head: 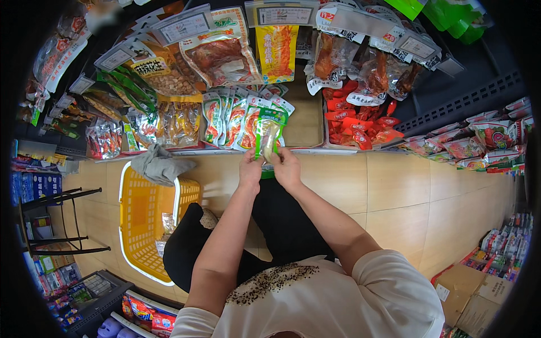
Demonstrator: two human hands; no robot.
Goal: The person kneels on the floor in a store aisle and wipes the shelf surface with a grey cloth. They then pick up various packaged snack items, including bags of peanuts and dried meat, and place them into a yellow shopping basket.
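Both my hands hold a small green-edged clear food packet (269, 131) with a pale piece of food inside. My left hand (250, 169) grips its lower left edge, and my right hand (287, 168) pinches the lower right. The packet is upright in front of the shelf edge, above my knee. Just behind it, white-and-green snack packets (232, 118) stand in a row in a shelf box. To their right is a brown cardboard box (305, 101) with bare bottom showing. Red wrapped snacks (355, 126) fill the box farther right.
A yellow plastic basket (146, 228) stands on the floor at my left, a grey cloth (158, 164) over its rim and small packets inside. Hanging bags (224, 55) overhang the shelf boxes. A black metal stand (63, 219) is far left; a carton (460, 291) sits lower right.
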